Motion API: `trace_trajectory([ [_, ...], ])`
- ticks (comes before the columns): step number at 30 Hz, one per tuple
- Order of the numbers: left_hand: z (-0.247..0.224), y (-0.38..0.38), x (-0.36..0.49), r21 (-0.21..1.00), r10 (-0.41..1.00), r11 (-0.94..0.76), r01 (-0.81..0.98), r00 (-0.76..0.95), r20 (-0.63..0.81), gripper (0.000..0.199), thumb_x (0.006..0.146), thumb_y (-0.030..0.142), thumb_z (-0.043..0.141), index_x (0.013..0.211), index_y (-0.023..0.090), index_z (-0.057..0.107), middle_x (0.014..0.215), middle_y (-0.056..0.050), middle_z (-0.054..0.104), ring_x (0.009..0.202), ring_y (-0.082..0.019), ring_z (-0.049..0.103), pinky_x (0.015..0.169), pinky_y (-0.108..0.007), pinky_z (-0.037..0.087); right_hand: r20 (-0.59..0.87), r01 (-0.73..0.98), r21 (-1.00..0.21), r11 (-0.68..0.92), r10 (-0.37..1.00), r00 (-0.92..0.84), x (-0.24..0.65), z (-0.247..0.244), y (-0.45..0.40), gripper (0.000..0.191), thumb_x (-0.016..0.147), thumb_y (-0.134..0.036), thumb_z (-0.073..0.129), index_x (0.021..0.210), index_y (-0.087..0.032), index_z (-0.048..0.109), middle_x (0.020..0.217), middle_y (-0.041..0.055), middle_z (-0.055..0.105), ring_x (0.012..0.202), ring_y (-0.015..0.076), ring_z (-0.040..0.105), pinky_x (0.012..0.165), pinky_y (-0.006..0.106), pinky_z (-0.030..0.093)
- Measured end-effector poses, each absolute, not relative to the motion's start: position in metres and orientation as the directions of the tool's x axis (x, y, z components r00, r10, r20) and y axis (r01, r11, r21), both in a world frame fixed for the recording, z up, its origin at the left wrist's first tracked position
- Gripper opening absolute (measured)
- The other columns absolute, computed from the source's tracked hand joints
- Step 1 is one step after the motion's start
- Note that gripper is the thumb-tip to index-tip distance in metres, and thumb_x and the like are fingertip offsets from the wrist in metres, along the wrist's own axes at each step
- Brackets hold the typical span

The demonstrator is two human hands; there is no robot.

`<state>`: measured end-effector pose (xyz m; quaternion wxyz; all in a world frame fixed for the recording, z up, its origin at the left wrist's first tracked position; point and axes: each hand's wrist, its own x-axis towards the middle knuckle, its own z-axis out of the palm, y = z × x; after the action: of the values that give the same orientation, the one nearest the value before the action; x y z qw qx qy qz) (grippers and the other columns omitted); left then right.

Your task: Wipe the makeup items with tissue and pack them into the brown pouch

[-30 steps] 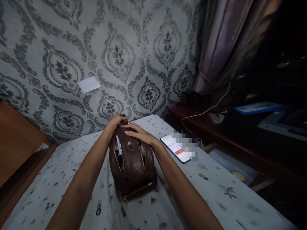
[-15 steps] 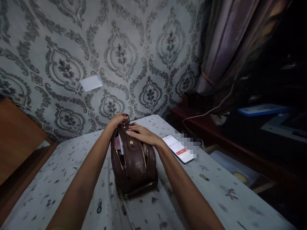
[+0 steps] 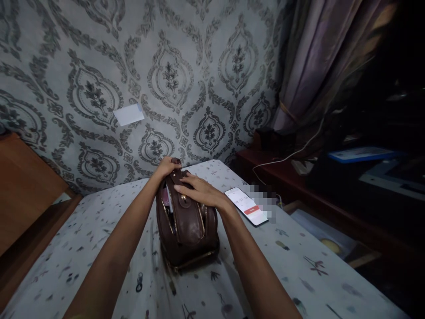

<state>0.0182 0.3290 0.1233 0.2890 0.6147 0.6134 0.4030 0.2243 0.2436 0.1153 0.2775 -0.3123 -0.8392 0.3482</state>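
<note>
A dark brown leather bag [image 3: 189, 226] stands on a bed or table covered with a patterned white sheet [image 3: 126, 248]. Its zips have gold teeth, and the left pocket gapes, showing something pink and something white inside. At the bag's far end my left hand [image 3: 169, 167] is closed round a brown strap or handle. My right hand [image 3: 199, 189] lies across the top of the bag beside the gold clasp [image 3: 183, 197], its fingers stretched out.
A lit phone [image 3: 247, 207] lies right of the bag. Beyond it are a white cable [image 3: 287, 156], a dark red shelf [image 3: 252, 161] and a blue-edged object [image 3: 361, 153]. Wooden furniture [image 3: 29, 186] stands left. A white card [image 3: 129, 114] is on the patterned wall behind.
The view has shifted slightly. My left hand has moved a little right at the strap, and the fingers of my right hand are slightly more bent on the bag.
</note>
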Motion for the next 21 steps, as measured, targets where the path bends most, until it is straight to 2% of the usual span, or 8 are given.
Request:
trace_trajectory([
  [4, 0.12, 0.329, 0.017, 0.855, 0.98, -0.099, 0.51, -0.098, 0.173, 0.016, 0.055, 0.024, 0.073, 0.053, 0.017, 0.059, 0.048, 0.005, 0.054, 0.049, -0.011, 0.047, 0.052, -0.025, 0.036, 0.213, 0.385, -0.708, 0.591, 0.699, -0.682, 0.225, 0.122, 0.24, 0.071, 0.092, -0.066, 0.046, 0.133, -0.011, 0.063, 0.147, 0.0149, 0.054, 0.149, 0.0342, 0.028, 0.121, 0.048, 0.026],
  [9, 0.121, 0.326, 0.018, 0.879, 0.975, -0.124, 0.461, -0.106, 0.194, 0.014, 0.055, 0.026, 0.072, 0.055, 0.016, 0.061, 0.053, 0.002, 0.06, 0.053, -0.013, 0.052, 0.056, -0.026, 0.04, 0.22, 0.401, -0.697, 0.595, 0.709, -0.67, 0.226, 0.126, 0.235, 0.064, 0.092, -0.063, 0.048, 0.13, -0.014, 0.066, 0.145, 0.0129, 0.056, 0.149, 0.0334, 0.03, 0.12, 0.047, 0.029],
  [15, 0.125, 0.316, 0.02, 0.902, 0.975, -0.146, 0.407, -0.094, 0.2, 0.016, 0.054, 0.028, 0.073, 0.058, 0.017, 0.062, 0.056, 0.001, 0.063, 0.055, -0.014, 0.054, 0.057, -0.027, 0.042, 0.229, 0.419, -0.666, 0.617, 0.704, -0.673, 0.225, 0.126, 0.234, 0.063, 0.094, -0.062, 0.046, 0.126, -0.012, 0.067, 0.145, 0.0156, 0.056, 0.148, 0.0334, 0.032, 0.119, 0.046, 0.03],
  [21, 0.126, 0.313, 0.021, 0.915, 0.982, -0.139, 0.379, -0.066, 0.177, 0.019, 0.055, 0.03, 0.074, 0.058, 0.016, 0.062, 0.056, 0.001, 0.062, 0.055, -0.013, 0.054, 0.058, -0.026, 0.042, 0.334, 0.328, -0.652, 0.684, 0.647, -0.685, 0.225, 0.123, 0.236, 0.049, 0.095, -0.054, 0.049, 0.125, -0.018, 0.065, 0.138, 0.0107, 0.061, 0.136, 0.0302, 0.049, 0.117, 0.047, 0.034],
])
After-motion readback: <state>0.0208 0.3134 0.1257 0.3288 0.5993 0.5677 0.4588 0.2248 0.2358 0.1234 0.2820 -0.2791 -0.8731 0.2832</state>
